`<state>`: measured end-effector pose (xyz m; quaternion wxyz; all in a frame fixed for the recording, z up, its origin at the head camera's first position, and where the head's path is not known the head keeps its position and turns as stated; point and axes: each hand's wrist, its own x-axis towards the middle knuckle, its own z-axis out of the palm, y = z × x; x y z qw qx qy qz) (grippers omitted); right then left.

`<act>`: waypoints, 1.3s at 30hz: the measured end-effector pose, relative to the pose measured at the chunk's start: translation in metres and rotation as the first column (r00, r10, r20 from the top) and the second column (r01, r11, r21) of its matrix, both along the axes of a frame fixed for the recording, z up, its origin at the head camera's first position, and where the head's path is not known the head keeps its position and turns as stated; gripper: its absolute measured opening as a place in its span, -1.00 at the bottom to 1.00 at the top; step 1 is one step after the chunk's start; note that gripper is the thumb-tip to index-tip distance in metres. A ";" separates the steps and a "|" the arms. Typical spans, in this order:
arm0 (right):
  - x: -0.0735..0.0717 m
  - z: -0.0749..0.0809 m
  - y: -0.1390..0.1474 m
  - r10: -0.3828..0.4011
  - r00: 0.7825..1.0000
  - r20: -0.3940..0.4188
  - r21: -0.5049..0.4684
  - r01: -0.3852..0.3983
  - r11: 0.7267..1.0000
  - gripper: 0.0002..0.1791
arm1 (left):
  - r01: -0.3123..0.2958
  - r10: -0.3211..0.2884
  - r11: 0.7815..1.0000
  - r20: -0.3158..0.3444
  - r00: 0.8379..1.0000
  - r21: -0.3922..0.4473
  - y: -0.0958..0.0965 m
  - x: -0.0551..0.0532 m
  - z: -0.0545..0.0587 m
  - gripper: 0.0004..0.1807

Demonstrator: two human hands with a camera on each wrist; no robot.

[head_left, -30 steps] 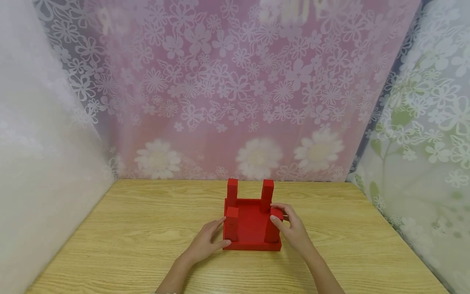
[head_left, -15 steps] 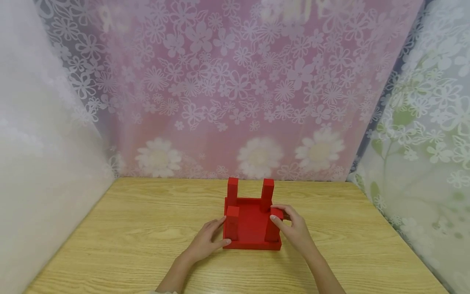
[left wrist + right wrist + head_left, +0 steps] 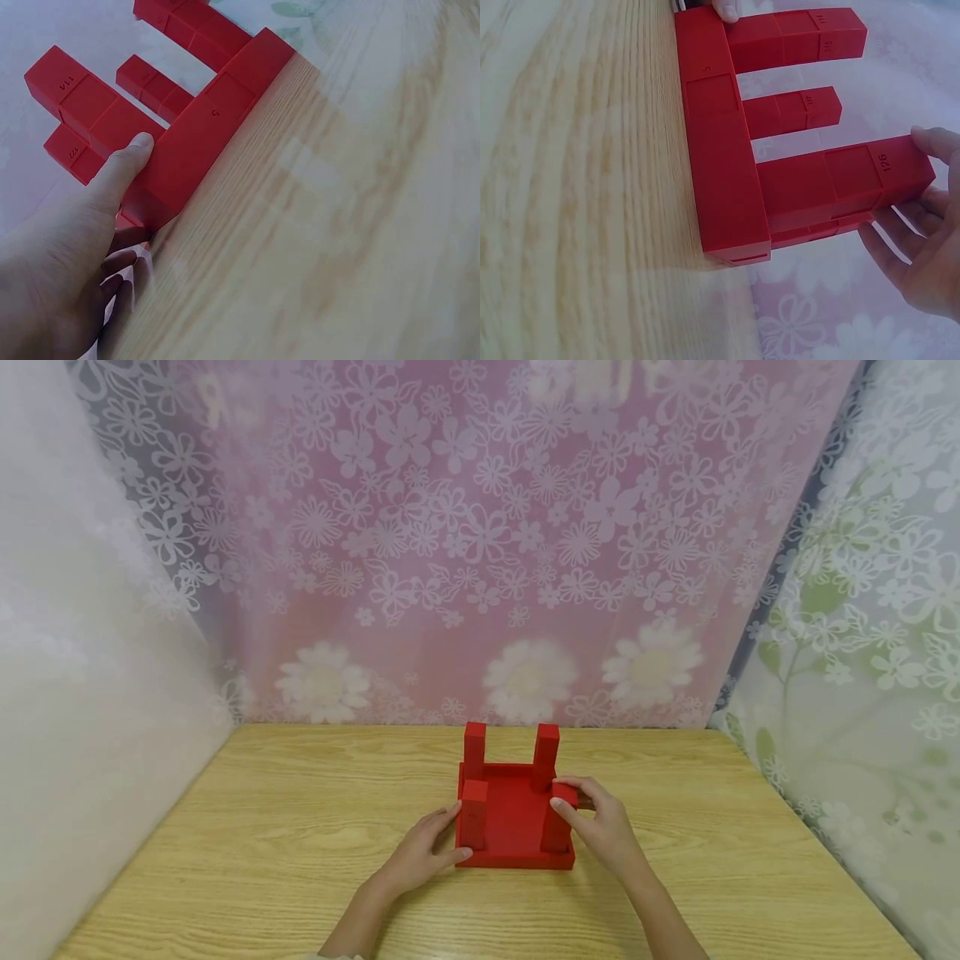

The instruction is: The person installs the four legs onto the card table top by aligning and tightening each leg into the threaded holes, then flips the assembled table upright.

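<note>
A red tray-like base [image 3: 517,862] with a low rim lies on the wooden table, with several square red posts standing upright at its corners. My left hand [image 3: 420,853] holds the near left corner; in the left wrist view its thumb [image 3: 139,148] presses on the outer wall by the front left post [image 3: 112,112], with the other fingers along the side. My right hand [image 3: 609,833] grips the top of the front right post [image 3: 847,176], marked 126, between thumb and fingers. Two rear posts, the left [image 3: 475,747] and the right [image 3: 547,753], are untouched.
The light wooden table [image 3: 315,793] runs back to a pink floral curtain [image 3: 450,568]. A white sheet [image 3: 90,652] hangs on the left, and a pale flowered one [image 3: 862,693] on the right.
</note>
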<state>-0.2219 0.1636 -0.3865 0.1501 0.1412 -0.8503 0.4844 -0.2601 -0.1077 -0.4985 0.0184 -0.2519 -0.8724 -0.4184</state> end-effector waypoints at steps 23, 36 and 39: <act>-0.015 -0.041 0.018 0.037 0.992 0.121 -0.024 -0.034 0.999 -0.45 | -0.074 0.073 0.997 -0.043 0.996 -0.021 0.006 0.002 -0.004 -0.18; -0.022 -0.088 0.020 0.047 0.971 0.235 -0.128 -0.017 0.992 -0.43 | -0.083 0.089 0.995 -0.131 0.987 0.050 0.020 0.006 -0.008 -0.25; -0.022 -0.096 0.018 0.059 0.970 0.235 -0.198 -0.012 0.980 -0.44 | -0.101 0.106 0.994 -0.170 0.980 0.038 0.021 0.007 -0.009 -0.25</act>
